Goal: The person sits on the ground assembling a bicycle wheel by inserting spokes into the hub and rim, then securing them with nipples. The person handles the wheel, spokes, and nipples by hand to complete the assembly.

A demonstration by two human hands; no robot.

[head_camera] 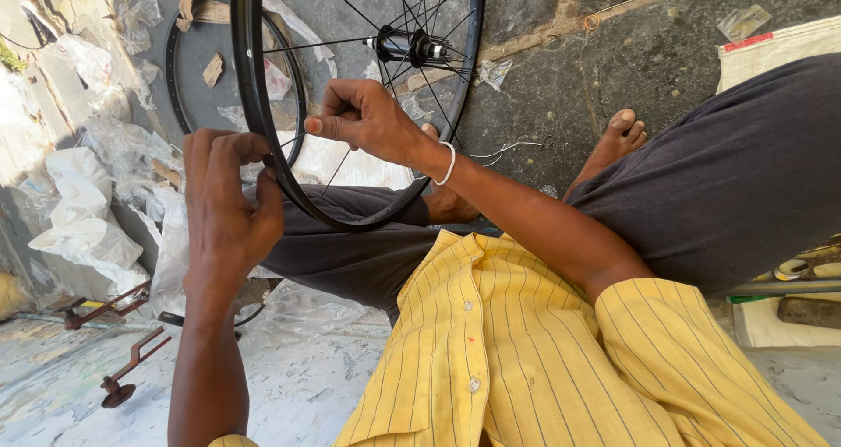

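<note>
A yellow shirt (517,359) with thin dark vertical stripes is being worn; small pale buttons are being shown along its front placket, and the short sleeves are ending above the elbows. Dark grey trousers (736,175) are being worn. A thin white band (448,163) is being carried on the right wrist. Both feet (613,145) are being left bare.

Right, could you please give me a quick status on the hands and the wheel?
Left hand gripping black wheel rim. Right hand pinching a spoke inside the wheel. Second rim behind, touching nothing.
</note>
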